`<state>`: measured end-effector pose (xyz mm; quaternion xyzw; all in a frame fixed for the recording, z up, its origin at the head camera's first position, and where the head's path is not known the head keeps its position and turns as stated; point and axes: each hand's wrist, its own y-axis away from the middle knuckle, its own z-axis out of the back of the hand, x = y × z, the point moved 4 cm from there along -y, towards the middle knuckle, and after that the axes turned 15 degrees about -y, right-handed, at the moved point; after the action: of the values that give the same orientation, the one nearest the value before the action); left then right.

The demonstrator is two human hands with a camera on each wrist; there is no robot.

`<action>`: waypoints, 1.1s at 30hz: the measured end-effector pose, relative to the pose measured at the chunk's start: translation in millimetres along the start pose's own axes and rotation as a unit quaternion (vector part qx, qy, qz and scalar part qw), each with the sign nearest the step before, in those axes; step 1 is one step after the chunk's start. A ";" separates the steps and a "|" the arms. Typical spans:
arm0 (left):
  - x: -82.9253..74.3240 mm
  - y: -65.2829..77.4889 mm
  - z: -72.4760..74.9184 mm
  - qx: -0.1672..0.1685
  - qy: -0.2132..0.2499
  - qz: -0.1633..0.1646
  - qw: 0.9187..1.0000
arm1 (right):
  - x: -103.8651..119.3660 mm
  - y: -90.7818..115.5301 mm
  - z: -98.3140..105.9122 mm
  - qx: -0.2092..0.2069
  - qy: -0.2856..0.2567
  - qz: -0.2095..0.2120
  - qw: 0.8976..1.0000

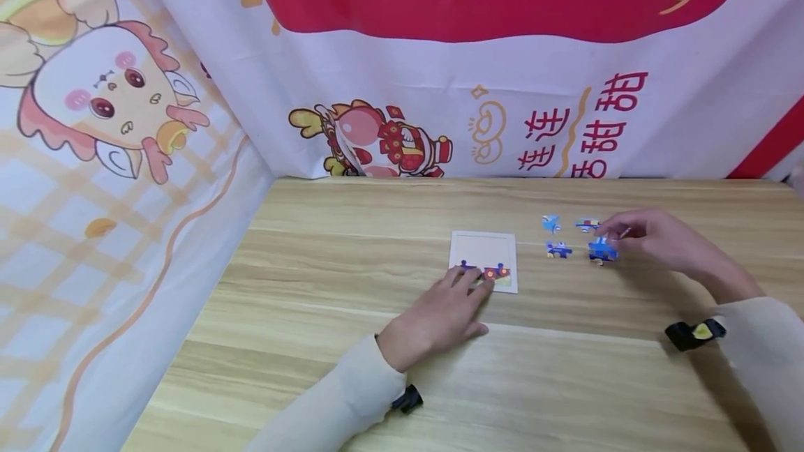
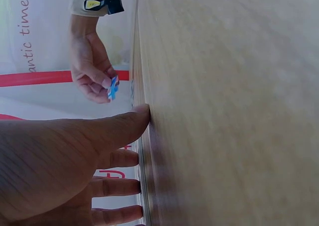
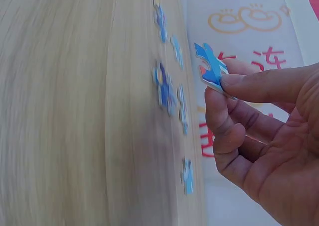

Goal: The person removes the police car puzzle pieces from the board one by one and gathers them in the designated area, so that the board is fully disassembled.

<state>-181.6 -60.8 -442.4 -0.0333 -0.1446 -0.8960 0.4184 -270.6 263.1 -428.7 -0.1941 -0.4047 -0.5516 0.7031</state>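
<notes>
My right hand [image 1: 668,246] pinches a blue jigsaw piece [image 3: 214,66] between thumb and index finger, raised above the tabletop at the right. The piece shows a rounded notch and some white and red print. With its fingers extended, my left hand [image 1: 436,312] rests over the lower edge of a white square puzzle tray [image 1: 484,246]. Joined jigsaw pieces [image 1: 496,273] with dark blue and red print line the tray's bottom, partly hidden under those fingertips. The left thumb [image 2: 134,122] reaches down to the wood beside the tray.
Several loose jigsaw pieces lie right of the tray, among them a light blue one [image 1: 551,222], a dark blue one [image 1: 559,250] and a blue cluster [image 1: 601,250] beneath the right hand. The wooden table [image 1: 352,243] ends against a printed cloth [image 1: 389,68] behind.
</notes>
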 end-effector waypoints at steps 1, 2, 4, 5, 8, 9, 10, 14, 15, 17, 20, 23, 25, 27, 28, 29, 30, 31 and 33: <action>-0.3 -0.1 0.1 0.001 -0.001 0.000 1.000 | -3.2 1.4 1.9 0.000 0.001 -0.006 1.000; -0.5 -0.1 0.1 0.002 -0.002 0.000 1.000 | -6.0 2.9 3.9 0.000 0.002 -0.013 1.000; -0.8 -0.3 0.2 0.000 -0.006 -0.001 1.000 | -11.6 4.9 7.9 0.000 0.005 -0.023 1.000; -0.9 -0.5 0.2 0.000 -0.008 -0.001 1.000 | -14.1 5.7 9.9 0.001 0.006 -0.027 1.000; -0.7 -0.5 1.0 -0.002 -0.008 -0.001 1.000 | -20.4 6.6 15.4 0.003 0.001 -0.041 0.999; -0.5 -0.4 1.2 -0.002 -0.009 -0.001 1.000 | -22.3 6.6 16.9 0.004 0.001 -0.046 0.999; -0.2 -0.2 1.5 0.000 -0.008 0.000 1.000 | -24.0 6.3 18.2 0.006 -0.002 -0.050 0.999; 0.4 0.3 1.9 0.004 -0.005 0.002 1.000 | -31.8 4.4 22.6 0.011 -0.004 -0.064 0.998; 0.5 0.1 1.6 0.006 -0.003 0.002 1.000 | -34.0 4.2 23.5 0.011 -0.004 -0.067 0.998; 0.4 -0.3 1.2 0.009 0.002 0.002 1.000 | -38.0 4.1 24.8 0.014 -0.009 -0.070 0.997; 0.0 -1.2 0.1 0.013 0.006 0.001 1.000 | -43.3 5.0 25.3 0.019 -0.016 -0.076 0.997; -0.5 -1.5 -0.2 0.013 0.004 0.000 1.000 | -47.2 4.8 24.5 0.023 -0.017 -0.080 0.996; -0.8 -1.4 0.1 0.012 0.000 0.000 1.000 | -49.0 3.7 23.8 0.022 -0.016 -0.080 0.996; -1.1 -1.3 0.7 0.012 -0.002 -0.001 1.000 | -50.3 2.2 23.0 0.019 -0.014 -0.080 0.996; -1.2 -1.4 0.4 0.012 -0.003 -0.001 1.000 | -50.6 1.6 22.7 0.017 -0.011 -0.079 0.997; -1.1 -1.2 0.5 0.014 -0.002 -0.001 1.000 | -50.9 1.0 22.4 0.015 -0.009 -0.077 0.997; -1.0 -1.1 0.5 0.015 0.001 -0.002 1.000 | -50.5 0.8 22.0 0.013 -0.006 -0.075 0.997; -0.9 -1.2 0.5 0.015 0.001 -0.002 1.000 | -50.4 0.6 21.7 0.011 -0.004 -0.073 0.997; -0.8 -0.9 0.5 0.016 0.002 -0.003 1.000 | -49.6 0.0 21.3 0.007 0.006 -0.061 0.998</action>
<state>-181.8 -59.6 -442.2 -0.0245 -0.1583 -0.8948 0.4168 -281.3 309.1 -454.8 -0.1612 -0.4154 -0.5921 0.6714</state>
